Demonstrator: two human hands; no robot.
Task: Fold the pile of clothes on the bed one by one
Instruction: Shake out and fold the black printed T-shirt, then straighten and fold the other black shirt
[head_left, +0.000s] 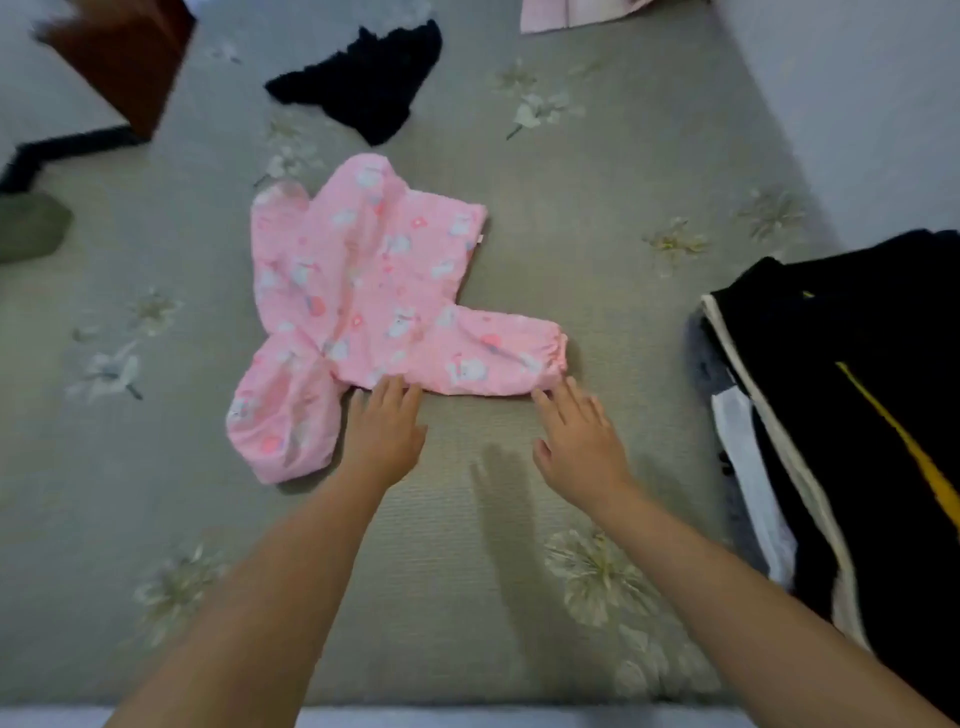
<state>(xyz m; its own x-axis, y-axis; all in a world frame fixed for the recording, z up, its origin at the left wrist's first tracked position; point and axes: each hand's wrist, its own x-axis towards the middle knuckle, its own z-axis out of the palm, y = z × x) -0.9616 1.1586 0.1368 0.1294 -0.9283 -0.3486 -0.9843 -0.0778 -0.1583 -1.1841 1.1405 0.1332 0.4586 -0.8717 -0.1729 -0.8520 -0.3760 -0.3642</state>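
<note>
Floral grey-green bedsheet (519, 218): pink printed cotton garment (363, 291) half-folded; left hand (384, 431) & right hand (576, 447) flat, fingers straight, fingertips touching its near edge w/o gripping; sleeve may slip, unfolding.

top edge chops off a pink cloth (571, 13), right edge cuts the dark clothes pile (857, 415), and the brown thing (119, 57) top left is too blurry to make out.

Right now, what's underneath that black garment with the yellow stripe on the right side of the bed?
Under the black garment with the yellow stripe, white fabric and grey fabric stick out at its left edge. How many pieces lie in that stack is hidden by the garment on top.
</note>
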